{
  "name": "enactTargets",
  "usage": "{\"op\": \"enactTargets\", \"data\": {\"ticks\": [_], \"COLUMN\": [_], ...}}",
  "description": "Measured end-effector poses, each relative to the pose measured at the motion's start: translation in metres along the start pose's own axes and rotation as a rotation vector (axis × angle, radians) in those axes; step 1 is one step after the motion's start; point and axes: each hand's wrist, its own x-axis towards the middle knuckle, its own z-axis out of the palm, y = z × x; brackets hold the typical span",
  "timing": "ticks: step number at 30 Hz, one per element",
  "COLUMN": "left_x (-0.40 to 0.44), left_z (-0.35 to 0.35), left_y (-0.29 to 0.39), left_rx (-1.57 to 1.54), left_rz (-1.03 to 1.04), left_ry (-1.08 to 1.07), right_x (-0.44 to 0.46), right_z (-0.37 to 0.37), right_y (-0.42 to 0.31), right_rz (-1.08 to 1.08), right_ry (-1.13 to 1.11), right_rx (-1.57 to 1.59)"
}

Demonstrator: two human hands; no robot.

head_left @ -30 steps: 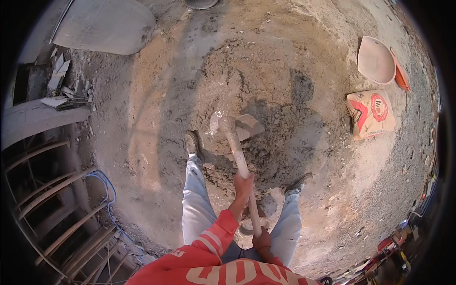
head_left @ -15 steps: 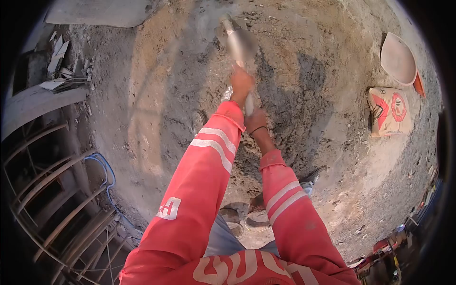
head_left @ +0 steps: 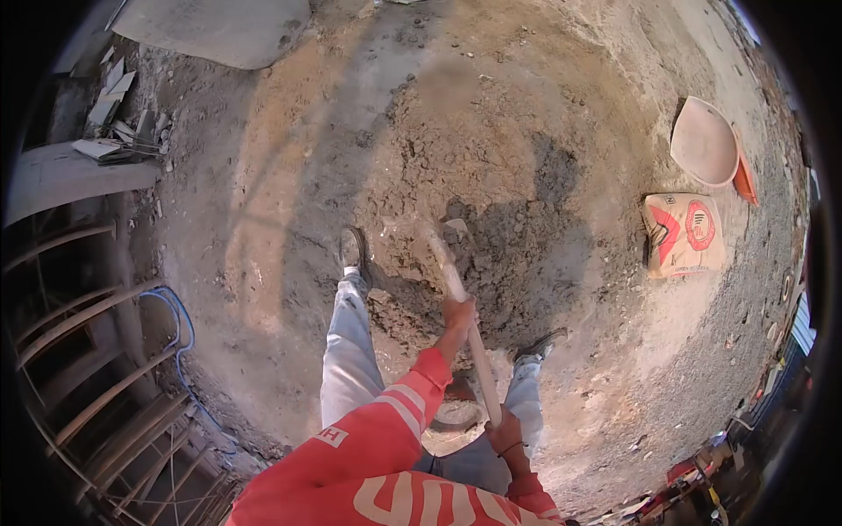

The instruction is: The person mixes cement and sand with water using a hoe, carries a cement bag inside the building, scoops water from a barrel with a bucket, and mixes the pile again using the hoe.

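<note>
Both of my hands grip the long wooden handle of a hoe, which slants up and left from near my waist. My left hand is closed around the middle of the handle. Lower down, close to my body, my right hand is wrapped around the rear end. The hoe's head is down in the damp grey-brown mortar mix and mostly hidden. My left shoe and right shoe stand on either side of the near part of the mix.
At right lie a printed paper sack, a pale shallow basin and an orange object. A blue hose runs beside slatted bars at left. Broken boards are piled upper left, near a grey sheet.
The hoe has come down from its raised, stretched-out position into the mix. Both hands have moved back toward my body and farther apart along the handle.
</note>
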Motion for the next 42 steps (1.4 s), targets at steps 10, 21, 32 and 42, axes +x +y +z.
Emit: {"op": "enactTargets", "data": {"ticks": [10, 21, 32, 42], "left_x": [-0.004, 0.284, 0.214, 0.014], "left_z": [-0.113, -0.137, -0.083, -0.074], "left_y": [0.12, 0.347, 0.201, 0.02], "left_rx": [-0.341, 0.657, 0.789, -0.349], "left_rz": [0.114, 0.856, 0.369, -0.244], "left_ry": [0.071, 0.444, 0.16, 0.013], "right_x": [0.065, 0.414, 0.279, 0.023], "right_z": [0.036, 0.131, 0.082, -0.015], "right_y": [-0.076, -0.395, -0.253, -0.068], "right_rz": [-0.219, -0.436, -0.132, 0.025], "right_ry": [-0.031, 0.097, 0.044, -0.179], "right_rx": [-0.267, -0.122, -0.207, -0.382]}}
